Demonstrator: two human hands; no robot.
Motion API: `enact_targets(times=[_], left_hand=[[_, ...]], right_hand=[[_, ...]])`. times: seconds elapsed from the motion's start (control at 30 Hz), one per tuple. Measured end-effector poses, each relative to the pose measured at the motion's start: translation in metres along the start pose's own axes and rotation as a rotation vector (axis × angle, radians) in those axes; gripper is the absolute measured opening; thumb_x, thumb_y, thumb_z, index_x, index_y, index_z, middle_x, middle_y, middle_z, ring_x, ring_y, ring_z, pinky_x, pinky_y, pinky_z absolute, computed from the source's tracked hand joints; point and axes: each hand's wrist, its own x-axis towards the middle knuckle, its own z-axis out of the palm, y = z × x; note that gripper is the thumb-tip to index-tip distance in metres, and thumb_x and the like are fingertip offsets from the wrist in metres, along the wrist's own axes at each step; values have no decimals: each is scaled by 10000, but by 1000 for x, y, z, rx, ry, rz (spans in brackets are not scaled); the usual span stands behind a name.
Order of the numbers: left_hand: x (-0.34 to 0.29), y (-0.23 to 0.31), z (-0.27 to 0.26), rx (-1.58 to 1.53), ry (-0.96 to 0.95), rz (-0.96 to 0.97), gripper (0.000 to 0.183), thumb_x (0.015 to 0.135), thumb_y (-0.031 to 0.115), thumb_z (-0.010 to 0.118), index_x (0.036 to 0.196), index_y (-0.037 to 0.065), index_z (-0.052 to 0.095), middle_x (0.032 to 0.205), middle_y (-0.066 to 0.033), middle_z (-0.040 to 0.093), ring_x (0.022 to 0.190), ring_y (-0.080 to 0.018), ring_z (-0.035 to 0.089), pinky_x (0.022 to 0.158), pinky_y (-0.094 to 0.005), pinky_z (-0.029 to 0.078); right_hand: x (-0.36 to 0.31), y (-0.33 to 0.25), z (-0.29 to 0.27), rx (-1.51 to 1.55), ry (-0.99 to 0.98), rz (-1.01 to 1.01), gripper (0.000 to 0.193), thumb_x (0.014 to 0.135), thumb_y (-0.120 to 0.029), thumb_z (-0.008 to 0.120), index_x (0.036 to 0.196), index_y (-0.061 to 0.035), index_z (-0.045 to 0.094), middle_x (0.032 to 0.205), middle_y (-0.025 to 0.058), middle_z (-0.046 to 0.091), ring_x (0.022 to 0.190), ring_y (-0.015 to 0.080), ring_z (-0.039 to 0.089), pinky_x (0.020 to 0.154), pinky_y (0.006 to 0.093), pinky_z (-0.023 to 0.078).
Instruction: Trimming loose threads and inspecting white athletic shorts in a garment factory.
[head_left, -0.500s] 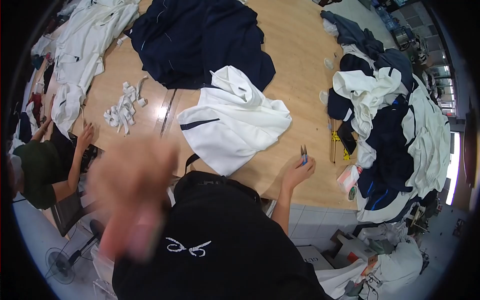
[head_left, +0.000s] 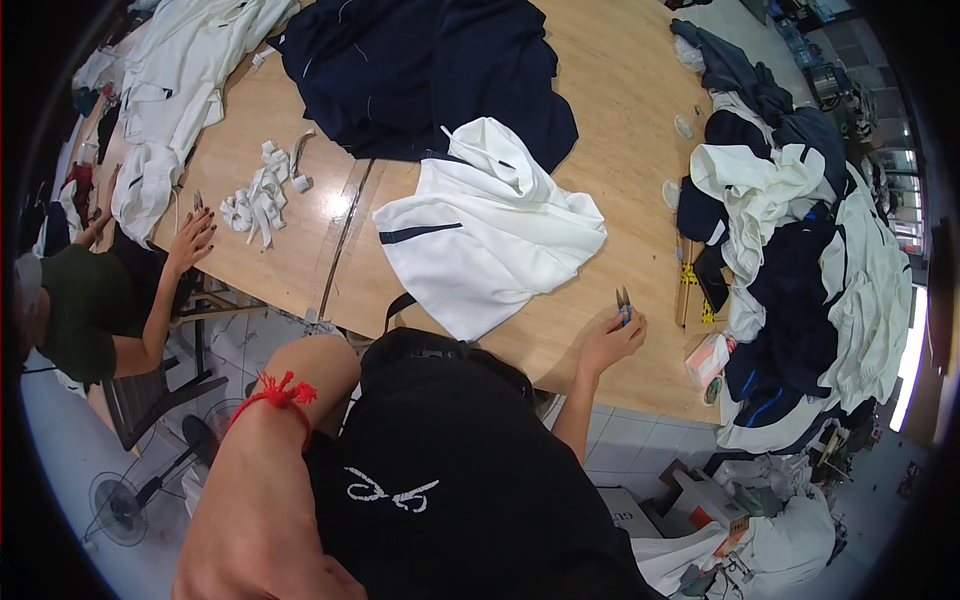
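Note:
My right hand [head_left: 611,342] rests at the near edge of the table, its fingers closed around small thread snips [head_left: 625,308] with a blue handle and the blades pointing away from me. My left hand [head_left: 255,525] is raised close to the camera, below a red string bracelet [head_left: 284,392] at the wrist; its fingers run out of the picture at the lower edge, so their pose is hidden. In front of me lies a white garment [head_left: 500,245] with a navy strip, bunched at its far end. Neither hand touches it.
Beyond it spreads a navy garment pile [head_left: 430,75]. Left of centre lie white tape scraps [head_left: 262,200]. A heap of garments [head_left: 780,270] covers the right side, beside a tissue pack [head_left: 706,360]. At the left a co-worker's hand [head_left: 192,240] rests by white fabric [head_left: 165,120].
My left hand, blurred before, has come up nearer the camera, showing the bracelet. My right hand keeps the snips. The whole view has shifted slightly; the white garment lies as before.

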Motion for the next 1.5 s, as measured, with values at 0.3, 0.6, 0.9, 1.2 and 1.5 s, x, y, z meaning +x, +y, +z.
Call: enact_targets(times=[0.3, 0.6, 0.9, 1.2, 1.5], left_hand=[[-19, -9, -6, 709, -38, 252, 411, 1087, 110, 456, 681, 151, 505, 542, 11, 499, 413, -66, 349, 453, -238, 261], [-19, -13, 7, 364, 113, 181, 261, 1017, -40, 534, 861, 169, 549, 572, 12, 500, 429, -60, 364, 442, -233, 239], [-15, 4, 18, 448, 33, 222, 396, 794, -134, 555, 517, 121, 432, 527, 23, 465, 440, -69, 375, 457, -235, 255], [-40, 11, -7, 274, 65, 231, 304, 1105, 365, 588, 955, 150, 742, 648, 48, 698, 446, -29, 465, 464, -178, 332], [-298, -80, -65, 1085, 566, -1336, 224, 900, 63, 769, 1121, 27, 763, 1019, -148, 725, 863, -223, 692, 759, -351, 560]], right_hand=[[4, -21, -11, 20, 60, -72, 312, 1022, -38, 591, 1325, 38, 595, 1330, 265, 589, 1298, 455, 522, 1106, 545, 409], [20, -140, -18, 628, -381, -25, 373, 982, -67, 703, 1341, 21, 652, 1068, 116, 653, 890, 235, 618, 811, 347, 517], [95, -179, -45, 886, -246, 70, 172, 1020, -15, 672, 1167, 74, 687, 1038, 75, 692, 892, 136, 655, 761, 282, 545], [50, -81, -33, 780, -488, 137, 261, 1041, -38, 652, 1274, 79, 673, 1246, 159, 715, 1176, 228, 686, 997, 344, 568], [-7, -80, -35, 334, -395, -180, 335, 883, 9, 770, 1216, 11, 736, 1219, 163, 716, 1116, 309, 686, 963, 374, 556]])
